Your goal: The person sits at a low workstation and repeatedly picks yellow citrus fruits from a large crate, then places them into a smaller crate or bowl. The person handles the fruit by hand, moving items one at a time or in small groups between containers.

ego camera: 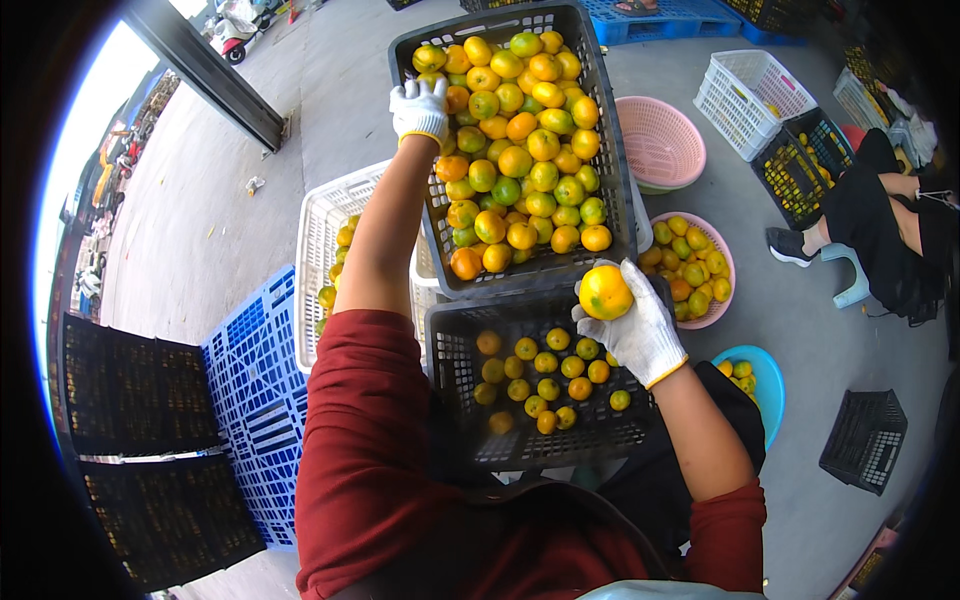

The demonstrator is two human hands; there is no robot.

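Note:
My right hand (637, 330), in a white knit glove, holds a yellow-orange mandarin (605, 292) above the right side of a black plastic crate (457, 442). Small mandarins (547, 388) lie scattered on that crate's floor. Beyond it sits a fuller black crate (622, 217), heaped with green-tinged mandarins (514, 161). My left hand (418, 112), gloved too, reaches to the left side of this heap. Its fingertips are against the fruit by the rim; whether they grip one cannot be made out.
A white crate (319, 225) with mandarins and a blue pallet (255, 390) are at left. On the right are pink baskets (660, 139), a pink basket of fruit (727, 281), a blue basin (772, 397) and a small black crate (862, 442). A seated person's leg (814, 236) shows farther right.

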